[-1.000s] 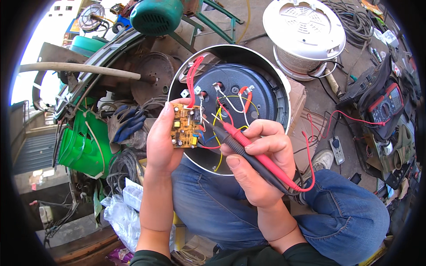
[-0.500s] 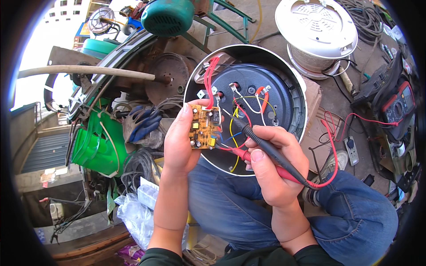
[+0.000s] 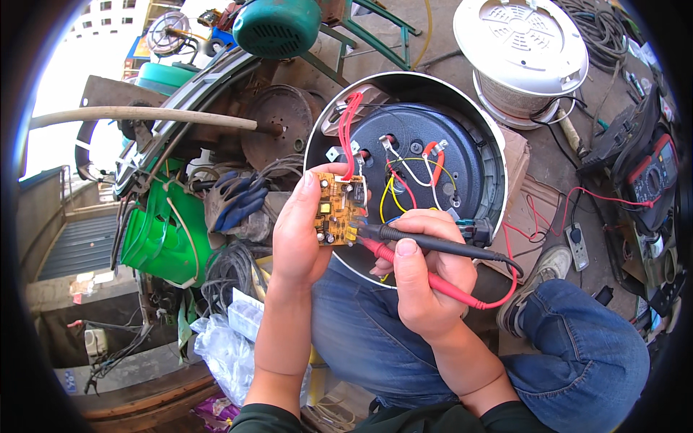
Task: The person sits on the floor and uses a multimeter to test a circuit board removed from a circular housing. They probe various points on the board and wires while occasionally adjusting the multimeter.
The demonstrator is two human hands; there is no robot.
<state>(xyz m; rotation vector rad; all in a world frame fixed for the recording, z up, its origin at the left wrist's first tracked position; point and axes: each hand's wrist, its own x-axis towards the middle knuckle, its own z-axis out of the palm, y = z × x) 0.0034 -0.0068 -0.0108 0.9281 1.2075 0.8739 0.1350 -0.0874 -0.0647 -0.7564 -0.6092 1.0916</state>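
Note:
My left hand (image 3: 297,229) is closed on the edge of a small yellow-brown circuit board (image 3: 335,209), held with its components facing up. Red wires (image 3: 351,130) run from the board's upper end to the open appliance housing (image 3: 312,144), which has a round dark heating unit (image 3: 426,155) inside. Between the fingers of my right hand (image 3: 426,285) are two meter probes, a black one (image 3: 440,246) and a red one (image 3: 447,289). Their tips point at the board's lower right corner, by a small yellow component; whether they touch it I cannot tell.
A multimeter (image 3: 653,173) rests in a tool bag at the right, its red lead trailing toward me. Beyond the housing stand a white round appliance part (image 3: 520,29) and a green motor (image 3: 278,29). A green bucket (image 3: 162,238), work gloves (image 3: 234,202) and a power strip (image 3: 577,245) lie around.
My right hand has moved left and turned, bringing both probe tips down from above the board's right side to its lower right corner. The left hand still holds the board.

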